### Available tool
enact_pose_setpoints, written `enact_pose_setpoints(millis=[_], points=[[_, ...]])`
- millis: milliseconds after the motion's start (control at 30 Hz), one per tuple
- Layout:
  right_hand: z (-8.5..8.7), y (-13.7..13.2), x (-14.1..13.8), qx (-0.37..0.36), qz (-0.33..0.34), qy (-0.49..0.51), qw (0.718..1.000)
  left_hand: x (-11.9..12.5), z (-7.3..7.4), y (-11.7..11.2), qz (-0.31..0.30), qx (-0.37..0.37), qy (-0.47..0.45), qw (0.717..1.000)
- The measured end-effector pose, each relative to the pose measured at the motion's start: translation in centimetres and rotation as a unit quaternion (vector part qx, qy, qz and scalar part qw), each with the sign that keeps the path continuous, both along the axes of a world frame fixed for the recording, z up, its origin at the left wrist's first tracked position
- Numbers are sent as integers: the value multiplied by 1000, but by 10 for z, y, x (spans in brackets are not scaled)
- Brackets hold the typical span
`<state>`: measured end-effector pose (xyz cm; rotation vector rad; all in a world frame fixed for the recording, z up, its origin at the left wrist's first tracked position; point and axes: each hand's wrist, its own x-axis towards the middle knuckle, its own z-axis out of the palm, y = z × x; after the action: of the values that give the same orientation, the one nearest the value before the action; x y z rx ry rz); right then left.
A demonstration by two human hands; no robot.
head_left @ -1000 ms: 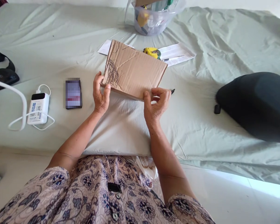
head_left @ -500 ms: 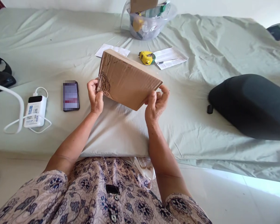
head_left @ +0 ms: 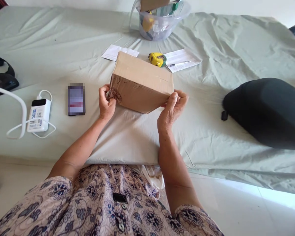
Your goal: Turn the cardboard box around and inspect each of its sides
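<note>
Between my hands is a brown cardboard box (head_left: 142,77), tilted, with one long side and a broad face showing. Dark scribbled lines mark its left corner. My left hand (head_left: 107,103) grips that marked corner, thumb on the near face and fingers behind. My right hand (head_left: 172,106) pinches the right corner, its thumb along the edge. Beyond the box lie a yellow and green tape measure (head_left: 157,59), a pen (head_left: 178,64) on a printed sheet (head_left: 186,58), and another white paper (head_left: 118,52) partly behind the box.
A clear plastic basket (head_left: 157,28) full of items stands at the back. To the left are a phone (head_left: 76,100) and a white power bank (head_left: 39,114) with a looped cable. A large black rounded object (head_left: 265,111) rests on the right of the cloth-covered surface (head_left: 211,137).
The box has tipped so that more of its upper long side shows and its broad face looks foreshortened. Both hands have shifted slightly right with it, still gripping.
</note>
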<state>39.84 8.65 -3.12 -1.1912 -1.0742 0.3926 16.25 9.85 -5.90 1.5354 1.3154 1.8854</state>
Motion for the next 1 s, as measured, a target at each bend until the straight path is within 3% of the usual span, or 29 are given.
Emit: enact_pose_setpoints(millis=[233,367,600,833,1000], points=[[1,-1,-2,30,23,-56,998,-7,4,3,30,10,-5,999],[2,-5,-7,34,28,-75,996,-10,3,2,43,-22,-4,999],[15,-18,-14,49,40,-126,990,0,17,-6,-13,-13,-4,1000],[25,-26,-17,117,85,-179,973,0,26,-12,46,-26,-39,998],[21,-26,-19,86,92,-169,978,-3,25,-10,46,-36,-40,997]])
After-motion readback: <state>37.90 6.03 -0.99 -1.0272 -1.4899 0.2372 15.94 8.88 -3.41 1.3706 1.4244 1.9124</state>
